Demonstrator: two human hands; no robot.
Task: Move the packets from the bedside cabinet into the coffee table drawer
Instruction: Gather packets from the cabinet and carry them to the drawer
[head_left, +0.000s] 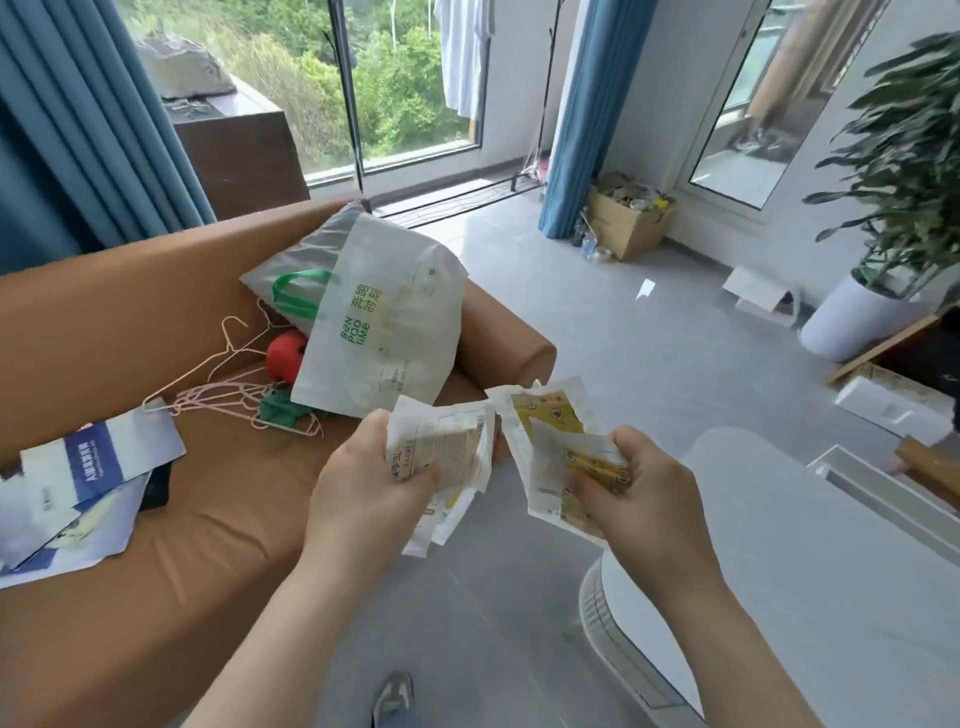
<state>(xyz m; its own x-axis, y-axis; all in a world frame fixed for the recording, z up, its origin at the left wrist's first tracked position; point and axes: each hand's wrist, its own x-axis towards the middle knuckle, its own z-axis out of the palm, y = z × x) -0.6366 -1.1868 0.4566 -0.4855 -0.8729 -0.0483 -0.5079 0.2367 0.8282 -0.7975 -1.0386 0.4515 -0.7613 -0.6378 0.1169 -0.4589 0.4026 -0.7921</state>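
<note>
over grey floor (597, 332), both hands grip packets: left hand (363, 483), right hand (644, 493).

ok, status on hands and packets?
Left hand grips a packet stack. Right hand grips yellow-printed packets. White table close at right, nothing between.

Left packets (447, 457): white with pale yellow print, fanned, gripped in the left hand (363, 483).
Right packets (556, 447): white and mustard-yellow, crumpled, gripped in the right hand (639, 493).

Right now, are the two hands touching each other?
Apart. The head view shows floor between the left hand and the right hand; each grips its own packets.
</note>
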